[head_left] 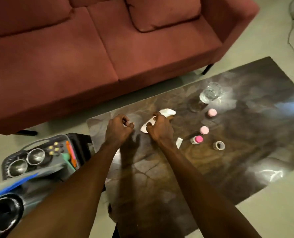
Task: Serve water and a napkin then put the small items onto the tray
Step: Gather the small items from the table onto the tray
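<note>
A white napkin (166,112) lies on the dark glossy table (246,143), partly under my right hand (160,128), whose curled fingers pinch it. My left hand (119,128) hovers just left of the napkin with fingers curled; whether it holds an edge is hidden. A clear water glass (210,92) stands at the far side of the table. Right of my right hand sit two pink-capped jars (212,112) (204,130), a small bottle with a bright pink cap (197,139), a roll of tape (219,145) and a small white piece (179,142).
A grey tray (13,156) to the left, off the table, holds two metal bowls (35,156), small yellow items and an orange and green tool. A red sofa (91,57) runs behind the table. A black round thing sits at bottom left. A cable lies on the floor at right.
</note>
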Available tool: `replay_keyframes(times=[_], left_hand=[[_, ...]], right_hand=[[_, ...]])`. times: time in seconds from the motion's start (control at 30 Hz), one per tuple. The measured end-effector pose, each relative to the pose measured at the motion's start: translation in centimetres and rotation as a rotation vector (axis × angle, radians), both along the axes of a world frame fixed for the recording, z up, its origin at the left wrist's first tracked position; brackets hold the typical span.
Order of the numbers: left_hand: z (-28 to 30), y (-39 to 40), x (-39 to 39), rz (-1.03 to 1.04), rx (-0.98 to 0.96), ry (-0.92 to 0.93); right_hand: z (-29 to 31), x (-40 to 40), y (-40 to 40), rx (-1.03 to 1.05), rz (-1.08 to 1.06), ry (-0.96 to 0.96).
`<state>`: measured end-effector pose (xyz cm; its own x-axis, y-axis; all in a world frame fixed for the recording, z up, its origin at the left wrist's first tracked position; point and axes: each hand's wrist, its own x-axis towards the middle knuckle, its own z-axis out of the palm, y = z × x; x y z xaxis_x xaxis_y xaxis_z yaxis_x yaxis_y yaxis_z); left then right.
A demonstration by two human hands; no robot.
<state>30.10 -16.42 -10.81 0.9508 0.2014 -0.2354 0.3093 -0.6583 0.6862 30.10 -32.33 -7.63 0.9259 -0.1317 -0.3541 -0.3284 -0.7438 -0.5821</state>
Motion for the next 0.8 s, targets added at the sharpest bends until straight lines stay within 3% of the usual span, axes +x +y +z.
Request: replay_keyframes(times=[0.3,0.5,0.8], left_hand=[[-2.0,-13.1,1.6,-0.159,-0.041,0.097],[-3.7,-18.9,1.1,-0.216,-0.045,0.051],[-5.9,-25.3,2.0,-0.326,-0.067,0.228]], right_hand=[[-1.9,0.7,-13.4,-0.055,-0.12,0.027],[-4.3,1.1,-20.5,-0.07,-0.216,0.08],[-8.6,0.5,-26.8,-0.023,-0.218,0.056]])
